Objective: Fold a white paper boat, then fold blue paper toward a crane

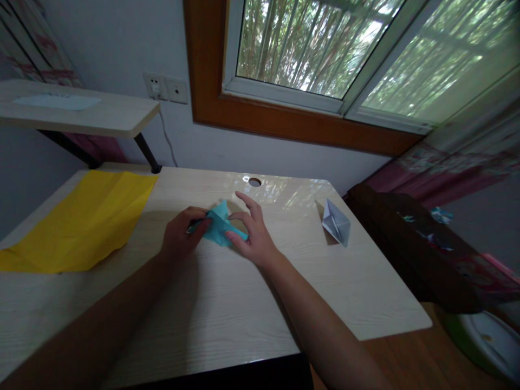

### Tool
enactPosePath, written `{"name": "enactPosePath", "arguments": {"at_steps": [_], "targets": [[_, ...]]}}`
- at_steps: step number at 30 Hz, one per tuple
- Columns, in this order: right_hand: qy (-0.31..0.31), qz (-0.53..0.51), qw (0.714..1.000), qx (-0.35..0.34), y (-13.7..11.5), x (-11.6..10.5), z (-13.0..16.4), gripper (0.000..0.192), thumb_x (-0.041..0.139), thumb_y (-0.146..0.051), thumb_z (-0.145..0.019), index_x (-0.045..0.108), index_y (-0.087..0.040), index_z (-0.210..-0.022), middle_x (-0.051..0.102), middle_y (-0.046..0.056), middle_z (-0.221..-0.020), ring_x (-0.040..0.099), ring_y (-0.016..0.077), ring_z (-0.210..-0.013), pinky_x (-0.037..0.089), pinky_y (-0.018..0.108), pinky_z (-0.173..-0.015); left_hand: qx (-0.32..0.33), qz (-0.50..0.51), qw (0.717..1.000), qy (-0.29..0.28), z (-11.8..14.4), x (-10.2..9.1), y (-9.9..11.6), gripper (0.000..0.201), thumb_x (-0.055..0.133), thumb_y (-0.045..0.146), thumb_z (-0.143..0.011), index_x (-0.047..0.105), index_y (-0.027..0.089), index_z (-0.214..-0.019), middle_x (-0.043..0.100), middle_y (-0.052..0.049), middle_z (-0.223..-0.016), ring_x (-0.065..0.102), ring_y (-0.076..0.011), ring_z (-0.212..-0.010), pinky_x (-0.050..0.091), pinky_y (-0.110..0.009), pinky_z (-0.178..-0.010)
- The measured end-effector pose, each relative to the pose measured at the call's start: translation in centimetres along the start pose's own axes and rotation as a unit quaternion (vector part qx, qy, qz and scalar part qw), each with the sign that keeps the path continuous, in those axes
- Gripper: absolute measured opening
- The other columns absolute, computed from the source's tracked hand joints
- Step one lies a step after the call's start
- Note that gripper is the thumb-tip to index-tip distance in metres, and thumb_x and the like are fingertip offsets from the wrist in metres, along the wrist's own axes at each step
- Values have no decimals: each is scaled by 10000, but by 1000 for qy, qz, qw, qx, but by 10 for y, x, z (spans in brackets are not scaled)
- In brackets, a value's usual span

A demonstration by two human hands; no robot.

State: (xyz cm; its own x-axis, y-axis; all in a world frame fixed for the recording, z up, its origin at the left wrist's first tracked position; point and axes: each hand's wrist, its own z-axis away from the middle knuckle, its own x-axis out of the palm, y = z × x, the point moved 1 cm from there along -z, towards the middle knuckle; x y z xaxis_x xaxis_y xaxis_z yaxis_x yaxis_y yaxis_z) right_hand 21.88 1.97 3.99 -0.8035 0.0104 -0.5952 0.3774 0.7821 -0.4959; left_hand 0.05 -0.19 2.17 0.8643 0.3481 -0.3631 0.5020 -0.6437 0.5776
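A folded piece of turquoise paper, with several points and creases, is held just over the tabletop. My left hand is closed on its left side, thumb in front and fingers behind. At the paper's right side is my right hand, its fingers spread apart. The right thumb touches the lower right flap, while a bent finger hovers close to the upper edge and another finger points up and away. The paper's underside and part of its left end are hidden by my left fingers.
On the pale wooden table, a grey folded paper shape stands to the right. A creased yellow sheet lies at left, below a raised shelf. A round cable hole is near the back edge. Dark furniture stands beyond the right edge.
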Motion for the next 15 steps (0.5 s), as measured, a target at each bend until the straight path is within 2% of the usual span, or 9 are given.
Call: {"name": "enactPosePath", "arguments": {"at_steps": [3,6,10,15], "targets": [[6,-93,995,32,5,2,2,329,670,-395,-904,570,-263,-1189,293,104,-1614,341,306,-1473,345,543,-1176,-103,75,991,38,-1,1,-1,149,684,322,-906,626,202,-973,693,-14,-888,639,-124,-746,511,-223,-647],[2,-188,979,80,11,6,4,358,704,-433,-881,566,-281,-1175,281,101,-1616,409,291,-1433,444,505,-1106,-171,143,973,62,-3,4,-4,211,721,371,-871,619,196,-929,657,6,-825,613,-117,-721,498,-211,-634],[10,-220,966,138,14,11,4,379,771,-437,-821,605,-284,-1125,367,96,-1572,408,291,-1430,481,475,-1059,-222,218,948,70,-5,9,-13,253,753,358,-841,578,197,-929,634,21,-788,592,-103,-676,476,-189,-584],[45,-257,953,157,21,15,4,173,755,-366,-837,693,-264,-961,489,83,-1451,534,258,-1305,557,387,-915,-251,282,924,62,-4,16,-22,454,804,309,-782,477,241,-1090,655,23,-918,663,-125,-750,547,-240,-659]]}}
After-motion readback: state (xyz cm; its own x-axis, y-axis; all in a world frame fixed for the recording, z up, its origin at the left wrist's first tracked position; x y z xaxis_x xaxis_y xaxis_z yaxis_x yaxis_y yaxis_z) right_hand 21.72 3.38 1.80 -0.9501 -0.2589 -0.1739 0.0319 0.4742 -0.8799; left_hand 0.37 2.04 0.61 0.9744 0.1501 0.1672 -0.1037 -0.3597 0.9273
